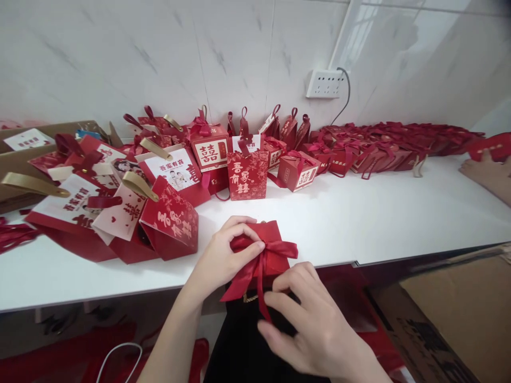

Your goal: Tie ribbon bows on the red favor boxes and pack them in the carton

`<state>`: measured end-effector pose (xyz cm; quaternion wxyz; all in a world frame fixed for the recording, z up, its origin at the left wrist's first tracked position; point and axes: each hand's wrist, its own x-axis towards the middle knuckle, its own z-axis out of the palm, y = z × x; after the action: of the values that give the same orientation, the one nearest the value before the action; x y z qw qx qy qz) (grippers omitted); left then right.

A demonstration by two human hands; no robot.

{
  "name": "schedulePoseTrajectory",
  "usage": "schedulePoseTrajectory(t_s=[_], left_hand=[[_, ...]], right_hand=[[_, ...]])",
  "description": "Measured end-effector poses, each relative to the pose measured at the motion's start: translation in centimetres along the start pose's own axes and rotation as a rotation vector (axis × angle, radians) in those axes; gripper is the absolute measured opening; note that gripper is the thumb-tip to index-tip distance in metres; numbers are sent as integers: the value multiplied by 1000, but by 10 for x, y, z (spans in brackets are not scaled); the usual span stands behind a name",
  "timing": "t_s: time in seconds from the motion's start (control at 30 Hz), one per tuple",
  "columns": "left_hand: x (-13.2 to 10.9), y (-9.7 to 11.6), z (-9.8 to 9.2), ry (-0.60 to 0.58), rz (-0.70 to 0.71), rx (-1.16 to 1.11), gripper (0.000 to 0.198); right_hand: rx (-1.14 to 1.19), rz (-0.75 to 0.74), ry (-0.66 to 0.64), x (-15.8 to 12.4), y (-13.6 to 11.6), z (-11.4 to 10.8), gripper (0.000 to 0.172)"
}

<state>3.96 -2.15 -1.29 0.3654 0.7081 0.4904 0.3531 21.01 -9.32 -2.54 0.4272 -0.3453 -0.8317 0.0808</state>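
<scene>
At the front edge of the white table is a small red gift box [275, 232] with a dark red ribbon bow [281, 248] tied over its top. My left hand [225, 255] pinches the middle of the bow between thumb and forefinger. One ribbon tail slants down to the left; another hangs toward my right hand [307, 314]. The thumb and forefinger of that hand are apart, with the hanging tail's end by their tips. A bit of gold twisted cord [250, 299] shows below the box.
Several red gift boxes with tags and strap handles [170, 213] stand at left. More boxes [300, 171] line the wall, and a dense row [399, 143] runs right. Another person's hand [489, 173] holds something red at far right. A cardboard carton [463, 303] sits lower right.
</scene>
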Motion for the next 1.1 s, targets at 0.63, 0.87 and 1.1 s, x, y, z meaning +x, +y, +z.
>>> schedulePoseTrajectory(t_s=[0.63, 0.87, 1.1], left_hand=[[-28, -16, 14, 430, -202, -186, 31], [-23, -11, 20, 412, -180, -284, 38], [-27, -10, 35, 524, -182, -342, 38]], right_hand=[[814, 874, 72, 12, 41, 12, 38], [993, 900, 111, 9, 45, 17, 36], [1164, 981, 190, 7, 49, 24, 38]])
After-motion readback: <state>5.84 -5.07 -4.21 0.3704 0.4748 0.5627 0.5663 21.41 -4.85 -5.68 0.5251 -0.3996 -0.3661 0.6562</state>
